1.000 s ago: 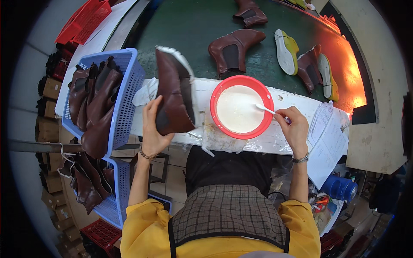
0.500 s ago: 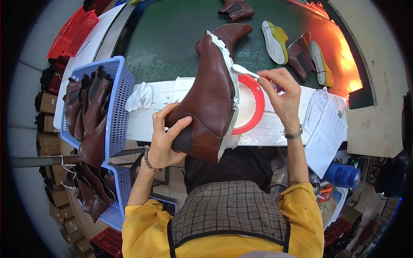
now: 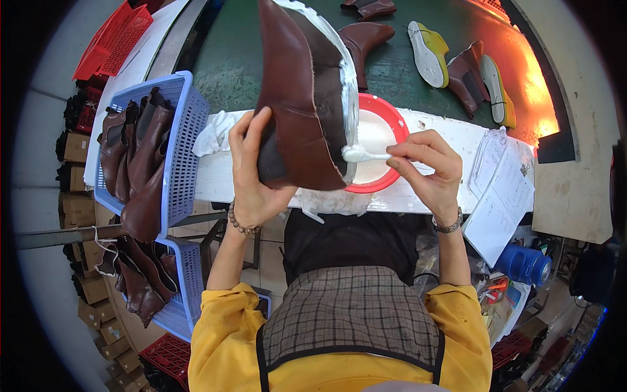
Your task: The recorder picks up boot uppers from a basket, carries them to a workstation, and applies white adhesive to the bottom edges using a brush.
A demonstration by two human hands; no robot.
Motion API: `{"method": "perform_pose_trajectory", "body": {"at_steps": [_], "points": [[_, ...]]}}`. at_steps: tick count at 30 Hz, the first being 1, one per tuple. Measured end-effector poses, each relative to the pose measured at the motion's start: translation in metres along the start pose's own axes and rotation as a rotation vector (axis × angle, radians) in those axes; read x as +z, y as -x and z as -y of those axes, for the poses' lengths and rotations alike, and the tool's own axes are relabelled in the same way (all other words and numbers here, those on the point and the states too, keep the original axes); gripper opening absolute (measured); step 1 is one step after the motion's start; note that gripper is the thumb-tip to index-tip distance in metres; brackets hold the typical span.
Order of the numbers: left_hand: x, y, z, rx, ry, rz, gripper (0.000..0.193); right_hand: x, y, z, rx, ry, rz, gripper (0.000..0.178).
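Observation:
My left hand (image 3: 251, 171) grips a brown leather ankle boot (image 3: 289, 98) by its heel and ankle part, fingers wrapped round the dark elastic side panel. The boot is tilted with its toe away from me and its dark underside facing right. White paste coats the right rim of that underside. Pinched in my right hand (image 3: 432, 171) is a white toothbrush (image 3: 371, 155). Its paste-covered head touches the rim near the heel end. Beneath, a red-rimmed bowl (image 3: 396, 124) of white liquid stands on the white bench, partly hidden by the boot.
Blue baskets (image 3: 186, 153) of brown boots stand at left, beside a white cloth (image 3: 217, 134). On the green work surface (image 3: 228, 65) lie more boots (image 3: 369, 46) and yellow shoe forms with pale soles (image 3: 428, 53). Papers (image 3: 499, 196) and a blue jug (image 3: 524, 264) are at right.
The boot has been raised and turned, showing more of its dark underside. My right hand has moved the toothbrush lower, from the upper part of the rim to near the heel end.

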State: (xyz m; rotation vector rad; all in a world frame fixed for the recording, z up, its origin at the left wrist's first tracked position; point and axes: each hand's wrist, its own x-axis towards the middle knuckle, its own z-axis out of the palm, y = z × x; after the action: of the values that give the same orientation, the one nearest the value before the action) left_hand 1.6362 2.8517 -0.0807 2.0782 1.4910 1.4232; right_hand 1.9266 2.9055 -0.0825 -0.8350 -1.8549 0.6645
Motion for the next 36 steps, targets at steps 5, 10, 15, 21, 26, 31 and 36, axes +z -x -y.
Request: {"method": "perform_pose_trajectory", "body": {"at_steps": [5, 10, 15, 21, 26, 31, 36], "points": [[0.005, -0.004, 0.009, 0.051, -0.122, -0.043, 0.095, -0.005, 0.005, 0.01, 0.024, -0.007, 0.103, 0.018], [0.004, 0.001, 0.012, 0.005, 0.01, 0.037, 0.091, -0.011, -0.003, 0.008, 0.09, 0.037, 0.089, 0.016], [-0.005, 0.008, 0.009, 0.019, 0.09, 0.199, 0.09, -0.013, -0.02, -0.004, 0.009, 0.033, -0.082, 0.016], [-0.007, 0.007, 0.014, 0.052, 0.026, 0.127, 0.089, -0.008, -0.019, -0.001, -0.08, 0.107, -0.099, 0.019], [-0.001, 0.007, 0.018, -0.023, 0.031, 0.007, 0.089, -0.002, -0.006, 0.011, -0.093, 0.099, 0.055, 0.021], [-0.016, 0.016, 0.026, -0.127, 0.035, 0.008, 0.094, -0.008, 0.001, 0.006, 0.205, 0.076, 0.152, 0.013], [-0.057, 0.034, 0.046, -0.45, 0.82, 0.2, 0.108, -0.008, -0.005, -0.037, 0.175, 0.578, 0.17, 0.009]]}}
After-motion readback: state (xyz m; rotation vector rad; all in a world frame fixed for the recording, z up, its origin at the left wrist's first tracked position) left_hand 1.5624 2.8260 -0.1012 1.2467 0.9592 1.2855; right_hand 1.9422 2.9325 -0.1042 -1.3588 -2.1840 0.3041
